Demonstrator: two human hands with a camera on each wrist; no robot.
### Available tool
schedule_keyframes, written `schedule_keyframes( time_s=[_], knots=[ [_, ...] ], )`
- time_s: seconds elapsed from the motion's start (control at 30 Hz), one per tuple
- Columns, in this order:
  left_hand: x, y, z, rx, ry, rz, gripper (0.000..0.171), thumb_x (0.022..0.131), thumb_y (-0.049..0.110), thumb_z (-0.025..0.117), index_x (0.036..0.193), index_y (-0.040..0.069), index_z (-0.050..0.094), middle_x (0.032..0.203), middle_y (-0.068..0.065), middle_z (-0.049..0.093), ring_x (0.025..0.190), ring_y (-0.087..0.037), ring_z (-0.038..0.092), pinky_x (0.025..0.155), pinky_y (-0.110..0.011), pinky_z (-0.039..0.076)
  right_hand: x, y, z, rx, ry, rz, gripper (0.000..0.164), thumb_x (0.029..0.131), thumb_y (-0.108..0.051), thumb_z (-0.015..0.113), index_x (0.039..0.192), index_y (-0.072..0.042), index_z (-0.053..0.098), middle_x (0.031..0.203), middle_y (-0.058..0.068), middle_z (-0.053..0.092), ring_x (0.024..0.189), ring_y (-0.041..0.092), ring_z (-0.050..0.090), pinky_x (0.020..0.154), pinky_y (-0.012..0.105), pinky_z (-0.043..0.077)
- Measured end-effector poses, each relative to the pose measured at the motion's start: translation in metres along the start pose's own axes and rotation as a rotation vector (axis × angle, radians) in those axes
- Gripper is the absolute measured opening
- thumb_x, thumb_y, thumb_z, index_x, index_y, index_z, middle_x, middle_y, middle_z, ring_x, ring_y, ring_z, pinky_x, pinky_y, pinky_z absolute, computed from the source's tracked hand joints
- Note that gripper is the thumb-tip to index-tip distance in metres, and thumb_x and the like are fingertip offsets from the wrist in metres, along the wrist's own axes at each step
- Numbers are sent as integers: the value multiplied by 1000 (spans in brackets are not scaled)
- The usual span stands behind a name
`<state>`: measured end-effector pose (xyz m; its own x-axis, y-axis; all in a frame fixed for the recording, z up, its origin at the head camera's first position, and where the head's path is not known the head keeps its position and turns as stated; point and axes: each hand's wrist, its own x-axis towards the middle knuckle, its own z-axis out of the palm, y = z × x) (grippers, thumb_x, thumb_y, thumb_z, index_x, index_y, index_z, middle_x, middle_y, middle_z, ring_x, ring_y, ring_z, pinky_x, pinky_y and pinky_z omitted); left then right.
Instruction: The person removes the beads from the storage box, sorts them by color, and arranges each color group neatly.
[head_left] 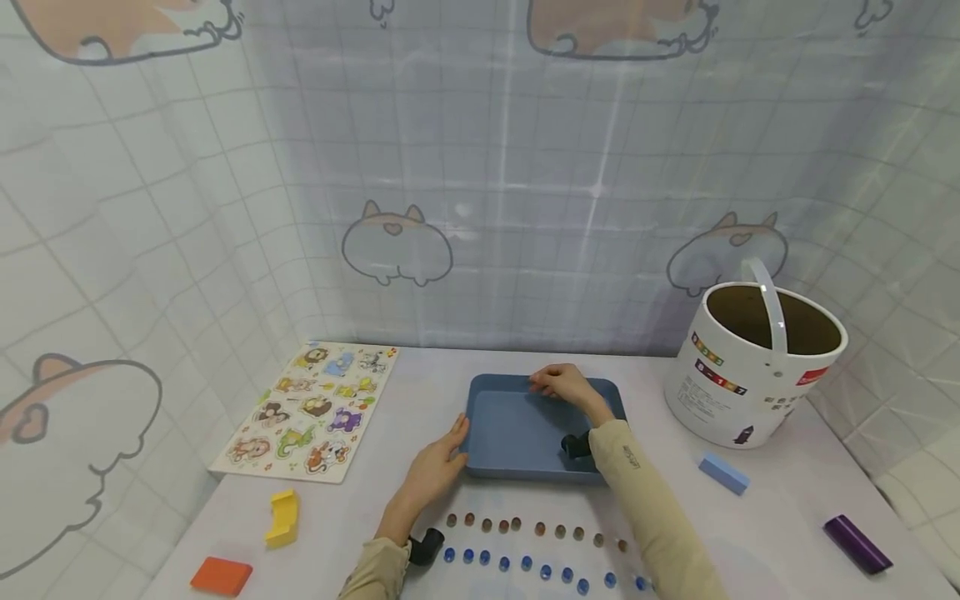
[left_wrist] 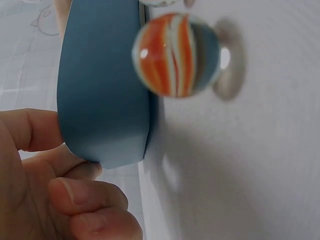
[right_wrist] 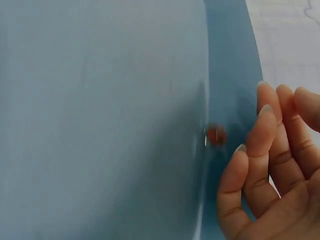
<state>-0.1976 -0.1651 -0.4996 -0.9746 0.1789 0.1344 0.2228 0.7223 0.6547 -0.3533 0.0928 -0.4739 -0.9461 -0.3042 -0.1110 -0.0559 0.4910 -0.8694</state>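
Note:
A blue-grey tray [head_left: 517, 433] lies on the white table. My left hand [head_left: 433, 475] holds its left side; in the left wrist view the thumb [left_wrist: 37, 127] passes behind the tray's rim, the other fingers outside. Over the far right part of the tray is my right hand [head_left: 562, 383], fingers loosely bent, with nothing visible between them. In the right wrist view a blurred reddish marble [right_wrist: 216, 135] shows by the tray's wall, beside the fingertips. Brownish-orange marbles [head_left: 540, 528] and blue marbles [head_left: 546, 572] stand in two rows before the tray. One orange-and-white marble [left_wrist: 170, 55] looms close in the left wrist view.
An animal puzzle board [head_left: 315, 408] lies at the left, with a yellow block [head_left: 282, 518] and an orange block [head_left: 221, 576] nearer. At the right stand a white bucket [head_left: 750, 375], a light blue block [head_left: 723, 473] and a purple block [head_left: 858, 544].

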Motion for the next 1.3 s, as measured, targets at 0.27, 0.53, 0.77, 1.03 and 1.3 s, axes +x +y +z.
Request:
schedule_keyframes(
  time_s=[0.27, 0.53, 0.77, 1.03, 1.3],
  knots=[
    [0, -2, -1, 23, 17, -7, 56, 93, 14, 51, 147, 2, 38, 156, -10, 34, 139, -33, 42, 111, -52, 37, -1, 2, 10, -53, -24, -53, 28, 96, -24, 59, 108, -2, 72, 101, 11, 74, 84, 16, 66, 73, 28, 54],
    [-2, 1, 0, -1, 11, -10, 56, 93, 15, 50, 147, 2, 38, 156, -10, 33, 140, -32, 40, 112, -51, 36, 2, -16, 54, -14, 156, -35, 16, 86, -10, 71, 100, -3, 76, 94, 14, 75, 75, 16, 70, 66, 27, 57],
    [0, 4, 0, -6, 1, -8, 57, 94, 16, 49, 147, 2, 37, 157, -11, 32, 140, -32, 39, 113, -51, 35, -1, -20, 67, -202, 331, -90, 10, 83, -9, 73, 89, -3, 78, 90, 13, 75, 79, 25, 68, 70, 35, 57],
    [2, 6, 0, -13, 2, 1, 57, 94, 16, 50, 148, 2, 36, 157, -10, 31, 141, -31, 38, 113, -50, 35, -5, -17, 61, -280, 363, -96, 11, 83, -3, 72, 93, -2, 76, 93, 14, 74, 85, 29, 68, 74, 40, 57],
    [-3, 6, 0, 0, 12, 20, 56, 93, 13, 49, 146, -1, 37, 156, -14, 33, 140, -34, 40, 112, -52, 36, -9, -6, 46, -303, 196, -62, 14, 87, -7, 68, 99, -2, 75, 89, 12, 73, 66, 16, 66, 58, 28, 54]
  ],
)
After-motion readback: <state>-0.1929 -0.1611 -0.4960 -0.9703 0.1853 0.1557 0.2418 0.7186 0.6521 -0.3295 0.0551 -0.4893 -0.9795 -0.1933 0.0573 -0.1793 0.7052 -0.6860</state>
